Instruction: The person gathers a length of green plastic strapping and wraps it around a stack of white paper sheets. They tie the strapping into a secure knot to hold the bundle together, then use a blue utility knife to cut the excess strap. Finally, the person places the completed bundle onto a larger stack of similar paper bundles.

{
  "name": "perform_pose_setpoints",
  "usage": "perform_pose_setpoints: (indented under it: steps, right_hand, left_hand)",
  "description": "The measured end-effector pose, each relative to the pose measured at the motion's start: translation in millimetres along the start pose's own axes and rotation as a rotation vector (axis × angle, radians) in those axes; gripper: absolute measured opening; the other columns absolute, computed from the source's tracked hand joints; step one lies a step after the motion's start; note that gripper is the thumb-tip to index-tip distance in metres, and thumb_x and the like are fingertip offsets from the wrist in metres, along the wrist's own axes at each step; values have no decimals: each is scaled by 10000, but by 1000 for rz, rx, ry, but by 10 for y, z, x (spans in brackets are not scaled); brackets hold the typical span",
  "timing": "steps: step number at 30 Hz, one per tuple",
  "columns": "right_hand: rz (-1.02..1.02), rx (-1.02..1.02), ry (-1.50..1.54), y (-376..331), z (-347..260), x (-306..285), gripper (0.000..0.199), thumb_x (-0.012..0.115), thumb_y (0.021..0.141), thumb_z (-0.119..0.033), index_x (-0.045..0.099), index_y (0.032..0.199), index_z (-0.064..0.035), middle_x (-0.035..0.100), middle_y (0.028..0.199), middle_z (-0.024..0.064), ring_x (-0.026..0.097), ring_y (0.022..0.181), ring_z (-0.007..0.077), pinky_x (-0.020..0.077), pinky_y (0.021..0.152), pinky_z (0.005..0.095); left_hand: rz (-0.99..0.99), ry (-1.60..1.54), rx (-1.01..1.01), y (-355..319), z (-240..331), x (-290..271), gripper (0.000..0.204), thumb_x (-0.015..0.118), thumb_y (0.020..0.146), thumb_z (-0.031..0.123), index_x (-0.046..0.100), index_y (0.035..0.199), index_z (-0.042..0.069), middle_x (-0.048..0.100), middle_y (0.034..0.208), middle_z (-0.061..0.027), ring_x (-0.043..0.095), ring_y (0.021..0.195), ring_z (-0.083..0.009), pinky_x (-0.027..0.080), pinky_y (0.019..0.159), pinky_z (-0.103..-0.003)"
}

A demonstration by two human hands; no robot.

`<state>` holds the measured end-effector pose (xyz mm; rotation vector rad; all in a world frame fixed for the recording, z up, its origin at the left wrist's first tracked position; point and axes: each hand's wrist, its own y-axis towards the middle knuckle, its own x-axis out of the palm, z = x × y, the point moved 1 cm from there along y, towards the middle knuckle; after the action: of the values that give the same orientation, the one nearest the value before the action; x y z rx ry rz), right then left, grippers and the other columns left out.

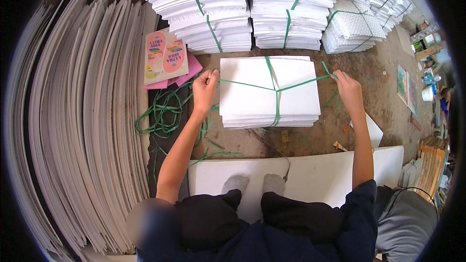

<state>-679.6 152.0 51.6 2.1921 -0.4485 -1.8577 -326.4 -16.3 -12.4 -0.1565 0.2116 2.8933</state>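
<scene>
A stack of white sheets [247,87] lies on the brown floor in front of me, crossed by a green plastic strap [277,98]. My left hand [205,87] is closed on one end of the strap at the stack's left edge. My right hand [346,87] grips the other end at the stack's right, pulling it taut. The two strap lines meet near the middle of the top sheet. My feet in grey socks [254,183] rest on a white board [310,174] below the stack.
Tied bundles of white sheets [272,14] pile up at the back. Tall white boards [82,116] lean along the left. Loose green strap [162,114] tangles on the floor beside pink printed cartons [166,58]. Clutter and shelves stand at the right edge [427,82].
</scene>
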Motion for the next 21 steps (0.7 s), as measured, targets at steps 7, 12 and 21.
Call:
perform_pose_setpoints:
  steps: [7,12,21]
  right_hand:
    - [25,14,-89,38,83,269,95,545,811,-159,501,856,-88,543,676,108,564,603,302,447,495,370]
    - [-118,80,-84,-177,258,362,96,511,836,-166,510,862,-74,562,694,124,562,606,318,439,501,390]
    - [-103,448,168,-464,30,702,145,538,815,-155,552,891,-33,567,692,173,547,571,322,417,495,371]
  left_hand:
    - [6,225,-33,131,92,-99,423,589,812,140,253,565,64,250,528,40,225,532,-55,220,444,-228]
    - [32,325,55,-72,51,-56,397,568,804,107,250,572,56,254,533,30,231,539,-62,229,446,-238]
    - [200,-199,-214,-449,-367,-79,376,501,815,29,233,578,146,222,589,87,196,547,-15,162,460,-201]
